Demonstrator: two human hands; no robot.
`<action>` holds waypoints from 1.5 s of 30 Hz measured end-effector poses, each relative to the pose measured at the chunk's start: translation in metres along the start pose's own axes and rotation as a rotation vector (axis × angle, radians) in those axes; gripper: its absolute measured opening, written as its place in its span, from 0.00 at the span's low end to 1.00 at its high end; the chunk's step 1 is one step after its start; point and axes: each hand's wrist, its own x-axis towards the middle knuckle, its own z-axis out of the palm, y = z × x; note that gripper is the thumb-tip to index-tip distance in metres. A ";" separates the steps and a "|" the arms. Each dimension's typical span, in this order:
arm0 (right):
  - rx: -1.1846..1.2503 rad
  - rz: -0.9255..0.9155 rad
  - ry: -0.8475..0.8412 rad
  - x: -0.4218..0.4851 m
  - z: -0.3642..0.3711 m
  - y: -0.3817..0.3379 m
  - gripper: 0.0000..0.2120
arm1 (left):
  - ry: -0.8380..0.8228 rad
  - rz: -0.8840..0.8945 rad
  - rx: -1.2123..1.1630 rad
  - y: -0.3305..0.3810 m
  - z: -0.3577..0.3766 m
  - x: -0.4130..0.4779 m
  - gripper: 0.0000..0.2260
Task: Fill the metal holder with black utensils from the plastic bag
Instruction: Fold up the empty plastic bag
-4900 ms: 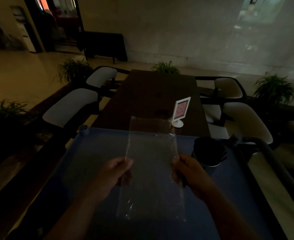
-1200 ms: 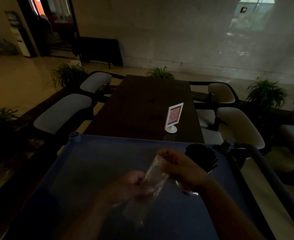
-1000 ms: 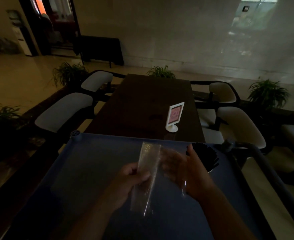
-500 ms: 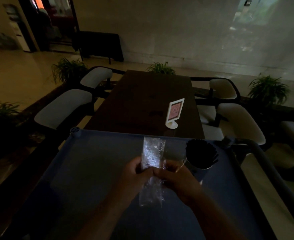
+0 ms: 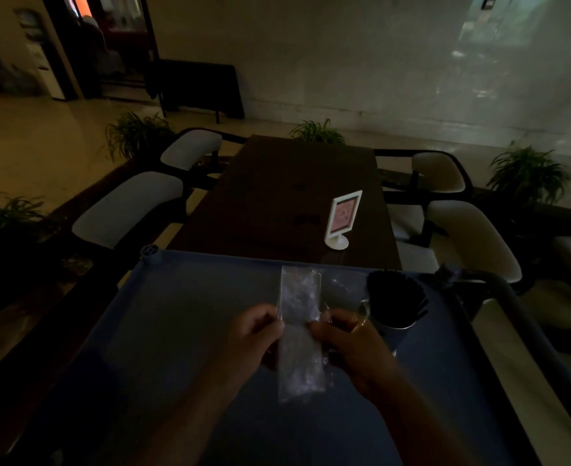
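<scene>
A clear plastic bag (image 5: 300,331), folded into a narrow upright strip, is pinched between both hands over the blue cart top (image 5: 183,317). My left hand (image 5: 254,338) grips its left edge and my right hand (image 5: 351,348) grips its right edge. Nothing shows inside the bag. To the right stands the metal holder (image 5: 393,331), packed with black utensils (image 5: 395,297) that fan out above its rim. My right hand is just left of the holder, not touching it.
Beyond the cart is a dark wooden table (image 5: 297,196) with a white sign stand (image 5: 343,218). White-cushioned chairs (image 5: 129,206) flank the table on both sides. The cart's grey handle bar (image 5: 513,304) runs along the right. Potted plants (image 5: 526,173) line the floor.
The bag was wide and flat at first; both hands have folded it into a narrow strip. Since half a second ago the hands hold the strip nearly the same way.
</scene>
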 end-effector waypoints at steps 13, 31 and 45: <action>0.220 -0.106 -0.090 -0.002 -0.003 0.001 0.09 | -0.076 -0.011 -0.387 -0.007 -0.001 0.001 0.14; 0.349 -0.040 -0.112 -0.013 -0.009 -0.008 0.07 | 0.048 -0.006 -0.343 -0.006 -0.005 0.000 0.15; 0.224 -0.089 -0.011 -0.015 -0.024 -0.014 0.15 | 0.137 -0.034 -0.175 -0.003 -0.009 -0.007 0.03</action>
